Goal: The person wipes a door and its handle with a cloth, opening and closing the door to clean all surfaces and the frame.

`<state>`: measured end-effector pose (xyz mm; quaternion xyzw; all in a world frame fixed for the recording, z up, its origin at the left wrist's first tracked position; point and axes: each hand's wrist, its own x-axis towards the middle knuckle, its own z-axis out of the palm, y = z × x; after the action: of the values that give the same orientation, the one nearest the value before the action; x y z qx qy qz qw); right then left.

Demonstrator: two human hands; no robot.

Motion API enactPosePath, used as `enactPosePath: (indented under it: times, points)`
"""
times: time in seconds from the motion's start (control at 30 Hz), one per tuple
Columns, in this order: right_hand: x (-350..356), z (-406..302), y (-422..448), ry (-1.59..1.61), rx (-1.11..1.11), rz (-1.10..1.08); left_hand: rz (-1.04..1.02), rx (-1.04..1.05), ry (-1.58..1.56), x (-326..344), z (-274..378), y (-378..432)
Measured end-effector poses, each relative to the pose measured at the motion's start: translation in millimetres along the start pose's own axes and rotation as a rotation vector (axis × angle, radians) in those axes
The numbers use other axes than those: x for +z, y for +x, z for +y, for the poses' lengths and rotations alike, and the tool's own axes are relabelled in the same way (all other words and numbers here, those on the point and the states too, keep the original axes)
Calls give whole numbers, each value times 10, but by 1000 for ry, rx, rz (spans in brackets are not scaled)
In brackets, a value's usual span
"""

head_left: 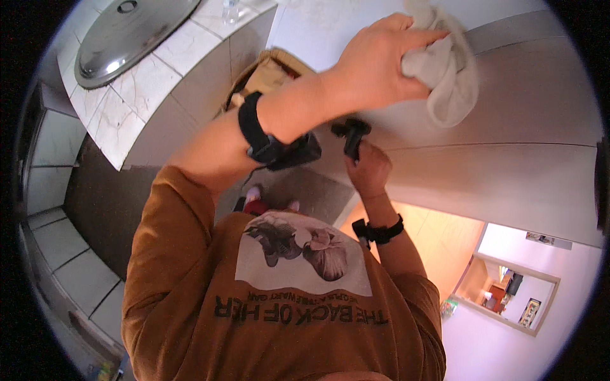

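Observation:
My left hand (381,62) is raised at the upper middle of the head view, its fingers closed on a crumpled whitish cloth (452,76) that hangs down in a loop. The cloth is in front of a large pale cabinet or appliance (500,109) with a long seam; whether it touches the surface I cannot tell. Below, my right hand (371,169) grips the stem of a black object (352,135) with a wider, blurred head; its kind is unclear. Each wrist wears a black strap with a small dark device.
A tiled counter (138,95) at upper left carries a large metal lid (136,38) and a clear bottle (230,12). A brown container (274,71) stands between the counter and the pale surface. Right of my body is a framed mirror or opening (512,295) in the wall.

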<state>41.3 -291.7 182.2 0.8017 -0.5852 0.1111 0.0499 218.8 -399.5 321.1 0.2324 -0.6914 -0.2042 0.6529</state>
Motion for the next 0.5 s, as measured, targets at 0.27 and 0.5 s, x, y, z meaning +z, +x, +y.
enactPosePath:
  times: [0.27,0.5]
  points:
    - [34,-53,33,-57,71,61,-173,-121,5,-27,-432,-555]
    - [34,-42,8,0,69,89,-307,-563,-273,-279,-564,-838]
